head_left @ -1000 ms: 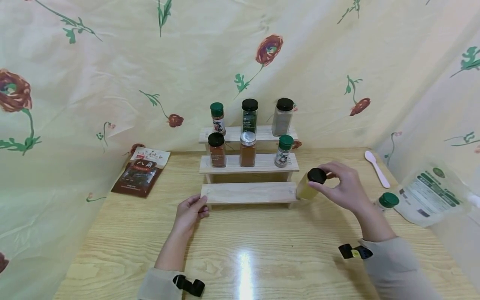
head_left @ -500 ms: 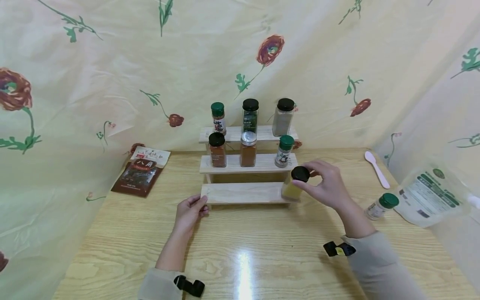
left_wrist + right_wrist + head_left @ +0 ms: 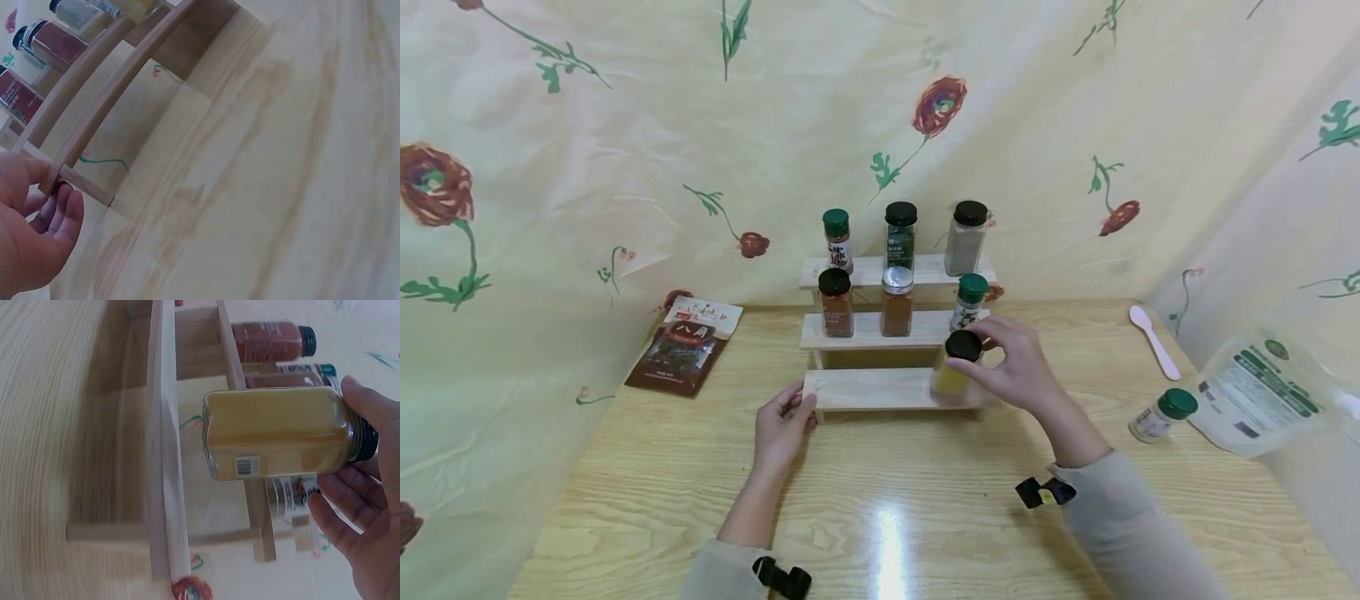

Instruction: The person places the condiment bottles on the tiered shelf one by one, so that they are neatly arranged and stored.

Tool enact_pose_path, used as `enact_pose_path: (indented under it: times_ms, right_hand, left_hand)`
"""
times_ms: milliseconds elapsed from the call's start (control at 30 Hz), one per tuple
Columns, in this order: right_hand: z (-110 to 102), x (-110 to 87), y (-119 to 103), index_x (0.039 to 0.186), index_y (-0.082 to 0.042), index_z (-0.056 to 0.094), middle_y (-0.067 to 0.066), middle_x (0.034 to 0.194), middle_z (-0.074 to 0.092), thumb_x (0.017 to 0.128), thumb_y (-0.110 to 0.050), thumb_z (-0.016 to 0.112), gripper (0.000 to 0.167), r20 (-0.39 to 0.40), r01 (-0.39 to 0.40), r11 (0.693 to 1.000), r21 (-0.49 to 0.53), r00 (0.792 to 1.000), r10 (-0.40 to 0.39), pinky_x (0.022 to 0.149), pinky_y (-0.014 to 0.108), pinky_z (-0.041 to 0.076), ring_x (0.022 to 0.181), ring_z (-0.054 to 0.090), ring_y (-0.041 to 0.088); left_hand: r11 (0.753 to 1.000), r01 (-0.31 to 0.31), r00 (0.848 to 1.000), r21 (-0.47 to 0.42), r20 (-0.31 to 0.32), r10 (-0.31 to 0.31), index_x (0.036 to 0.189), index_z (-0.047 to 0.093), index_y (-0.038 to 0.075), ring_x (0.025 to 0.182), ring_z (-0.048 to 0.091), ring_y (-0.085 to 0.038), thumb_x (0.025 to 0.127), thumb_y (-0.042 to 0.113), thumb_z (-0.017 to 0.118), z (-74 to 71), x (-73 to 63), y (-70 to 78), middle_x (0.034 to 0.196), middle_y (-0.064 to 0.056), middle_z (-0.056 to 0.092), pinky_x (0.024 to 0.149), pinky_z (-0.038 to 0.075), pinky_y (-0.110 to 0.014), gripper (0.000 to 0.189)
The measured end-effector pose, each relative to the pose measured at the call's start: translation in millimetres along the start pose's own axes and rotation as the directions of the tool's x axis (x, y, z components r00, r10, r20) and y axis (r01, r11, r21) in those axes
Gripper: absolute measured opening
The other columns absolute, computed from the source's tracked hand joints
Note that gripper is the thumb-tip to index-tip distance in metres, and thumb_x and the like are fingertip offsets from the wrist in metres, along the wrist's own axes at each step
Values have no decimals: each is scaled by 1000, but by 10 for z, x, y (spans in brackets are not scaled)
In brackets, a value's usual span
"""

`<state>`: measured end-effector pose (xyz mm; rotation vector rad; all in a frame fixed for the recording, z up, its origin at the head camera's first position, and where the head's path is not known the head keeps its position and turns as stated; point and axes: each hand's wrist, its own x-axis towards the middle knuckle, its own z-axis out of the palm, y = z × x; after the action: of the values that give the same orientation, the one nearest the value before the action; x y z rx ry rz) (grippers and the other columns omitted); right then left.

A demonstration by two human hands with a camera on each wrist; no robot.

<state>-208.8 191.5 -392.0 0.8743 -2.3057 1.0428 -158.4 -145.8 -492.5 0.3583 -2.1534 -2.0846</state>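
Observation:
My right hand (image 3: pixel 1018 367) grips a square glass jar of yellow powder (image 3: pixel 951 379) by its black lid. The jar is upright over the right part of the lowest step of a three-step wooden spice rack (image 3: pixel 868 389). In the right wrist view, a small gap shows between the base of the yellow jar (image 3: pixel 281 434) and the step's board. At the rack's left end, my left hand (image 3: pixel 782 427) pinches that lowest step, thumb on top and fingers curled beneath, as the left wrist view also shows of the hand (image 3: pixel 37 225).
Several spice jars stand on the upper steps, among them a silver-lidded jar (image 3: pixel 897 304) and a green-capped one (image 3: pixel 970 302). On the right lie a spoon (image 3: pixel 1153 342), another green-capped jar (image 3: pixel 1161 415) and a clear pouch (image 3: pixel 1262 392). A brown spice packet (image 3: pixel 685 346) lies left.
My right hand has carried the yellow-powder jar leftward, from beside the rack's right end to over the lowest step. My left hand keeps its hold on the rack.

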Motion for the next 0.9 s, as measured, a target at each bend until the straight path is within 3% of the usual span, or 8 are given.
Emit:
enact_pose_path:
  times_ms: [167,567,900]
  right_hand:
    - [109,93,-93,104,1,73,10,100,71,72,-14,93,41,-4,6,1000,-4,1000,-6,65,39,60,84,65,21]
    - [384,225,-256,106,-1,72,8,103,70,77,-26,91,43,65,-56,998,1,996,56,73,35,60,88,64,20]
    - [625,325,-349,107,-3,73,7,101,69,80,-35,89,45,123,-23,999,-48,992,29,72,33,57,86,63,19]
  left_hand:
    - [998,-38,999,41,-12,39,134,61,-5,91,66,-13,98,10,69,7,18,-4,113,-20,66,79,60,-20,40]
    - [999,-34,999,17,-10,34,134,61,-4,85,63,-8,97,11,70,0,7,0,108,-17,65,78,60,-20,41]
    - [999,-49,999,10,-4,49,133,62,-5,85,64,-9,97,9,70,-1,21,-16,108,-19,66,76,60,-19,39]
